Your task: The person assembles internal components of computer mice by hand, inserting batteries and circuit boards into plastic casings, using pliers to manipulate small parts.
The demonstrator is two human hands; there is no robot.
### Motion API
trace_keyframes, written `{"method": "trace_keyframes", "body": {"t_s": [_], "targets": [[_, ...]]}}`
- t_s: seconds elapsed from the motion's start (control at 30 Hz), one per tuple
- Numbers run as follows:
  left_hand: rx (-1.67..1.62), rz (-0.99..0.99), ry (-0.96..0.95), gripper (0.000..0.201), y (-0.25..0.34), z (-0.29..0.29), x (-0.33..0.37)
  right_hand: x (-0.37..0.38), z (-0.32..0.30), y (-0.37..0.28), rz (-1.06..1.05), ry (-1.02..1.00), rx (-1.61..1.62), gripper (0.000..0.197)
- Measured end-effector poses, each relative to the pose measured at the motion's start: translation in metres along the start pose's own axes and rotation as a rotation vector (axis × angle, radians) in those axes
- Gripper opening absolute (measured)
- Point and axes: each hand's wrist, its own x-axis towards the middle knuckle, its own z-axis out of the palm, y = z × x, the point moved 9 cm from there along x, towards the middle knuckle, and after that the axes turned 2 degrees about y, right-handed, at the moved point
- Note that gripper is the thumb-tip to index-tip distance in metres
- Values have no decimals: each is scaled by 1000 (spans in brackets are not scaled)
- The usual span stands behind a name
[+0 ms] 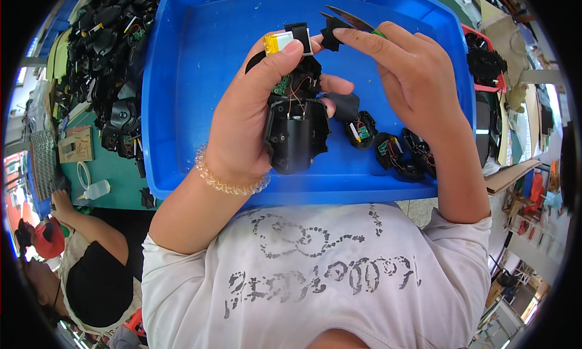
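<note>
My left hand (248, 106) is wrapped round an opened black plastic housing (298, 134) with thin wires and a green circuit board inside. Its thumb presses a flat silver battery with a yellow end (280, 42), which has a black strip (298, 31) across it. To the right, my right hand (418, 76) grips a pointed metal tool (351, 17) with two thin tips and a bit of green; its exact kind is unclear. The right index fingertip touches a small black piece of tape or foam (331, 34), close to the battery.
A blue tray (227, 188) lies beneath both hands, holding several opened black housings (391, 152). Many black parts (115, 52) are heaped at the left, near a squeeze bottle (96, 190) on a green table. A red basket (500, 76) stands right. Another person (97, 270) works at the left.
</note>
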Motion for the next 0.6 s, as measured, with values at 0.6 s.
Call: {"method": "trace_keyframes", "body": {"t_s": [0.6], "targets": [[240,246,9,29,12,12,-1,-7,-13,6,123,122,-29,55]]}}
